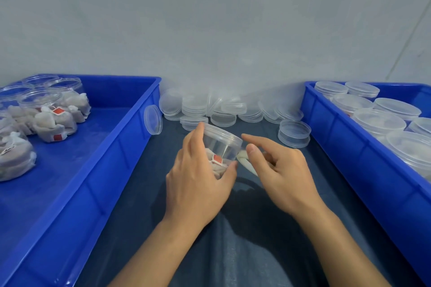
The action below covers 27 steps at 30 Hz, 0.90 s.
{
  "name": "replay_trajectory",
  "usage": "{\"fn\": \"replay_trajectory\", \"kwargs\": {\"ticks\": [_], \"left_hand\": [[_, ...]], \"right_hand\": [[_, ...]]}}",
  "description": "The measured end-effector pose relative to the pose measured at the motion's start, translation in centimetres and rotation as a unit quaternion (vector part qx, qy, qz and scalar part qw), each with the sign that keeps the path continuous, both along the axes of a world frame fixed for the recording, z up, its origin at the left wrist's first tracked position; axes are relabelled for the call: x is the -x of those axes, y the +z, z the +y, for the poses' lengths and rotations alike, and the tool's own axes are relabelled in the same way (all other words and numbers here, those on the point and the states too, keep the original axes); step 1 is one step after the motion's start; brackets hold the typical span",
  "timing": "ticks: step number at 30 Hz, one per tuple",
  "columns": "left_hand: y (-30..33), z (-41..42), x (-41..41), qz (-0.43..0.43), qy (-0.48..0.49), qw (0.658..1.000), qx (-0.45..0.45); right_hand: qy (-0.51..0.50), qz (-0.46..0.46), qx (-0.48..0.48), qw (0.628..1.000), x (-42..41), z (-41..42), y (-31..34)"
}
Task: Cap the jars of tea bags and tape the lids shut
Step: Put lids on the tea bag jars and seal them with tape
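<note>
My left hand (pixel 198 184) grips a clear plastic jar (pixel 221 144) of tea bags from its left side, tilted away from me over the dark blue table. A clear lid sits on the jar. My right hand (pixel 286 175) is just right of the jar, its index finger stretched toward the lid's rim and its other fingers curled round a whitish piece of tape (pixel 245 162). How much of the tape touches the jar is hidden. Loose clear lids (pixel 224 109) are piled against the wall behind the jar.
A blue bin (pixel 130 128) on the left holds open jars of tea bags (pixel 53 114). A blue bin (pixel 326 128) on the right holds capped jars (pixel 377 121). One lid (pixel 152 120) leans on the left bin; two stacked lids (pixel 294 134) lie beside the right bin.
</note>
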<state>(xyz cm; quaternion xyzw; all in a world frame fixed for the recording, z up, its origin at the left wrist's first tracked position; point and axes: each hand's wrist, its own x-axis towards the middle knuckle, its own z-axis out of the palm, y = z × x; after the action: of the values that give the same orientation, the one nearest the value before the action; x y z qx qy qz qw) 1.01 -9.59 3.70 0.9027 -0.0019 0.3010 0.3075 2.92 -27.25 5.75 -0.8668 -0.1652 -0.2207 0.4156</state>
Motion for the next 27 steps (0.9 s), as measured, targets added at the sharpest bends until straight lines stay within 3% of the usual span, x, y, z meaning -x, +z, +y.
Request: {"fn": "replay_trajectory", "kwargs": {"ticks": [5,11,27], "left_hand": [[-0.06,0.25,-0.12,-0.003,-0.020,1.000,0.001],[-0.07,0.65,-0.31,0.003,-0.039,0.999,0.022],[-0.10,0.37,-0.17,0.016,-0.096,0.985,0.141]], "right_hand": [[-0.038,-0.076,0.097,0.992,0.21,-0.41,0.43],[-0.100,-0.093,0.181,0.974,-0.02,-0.04,0.35],[-0.114,-0.052,0.190,0.974,-0.39,0.13,0.22]]}}
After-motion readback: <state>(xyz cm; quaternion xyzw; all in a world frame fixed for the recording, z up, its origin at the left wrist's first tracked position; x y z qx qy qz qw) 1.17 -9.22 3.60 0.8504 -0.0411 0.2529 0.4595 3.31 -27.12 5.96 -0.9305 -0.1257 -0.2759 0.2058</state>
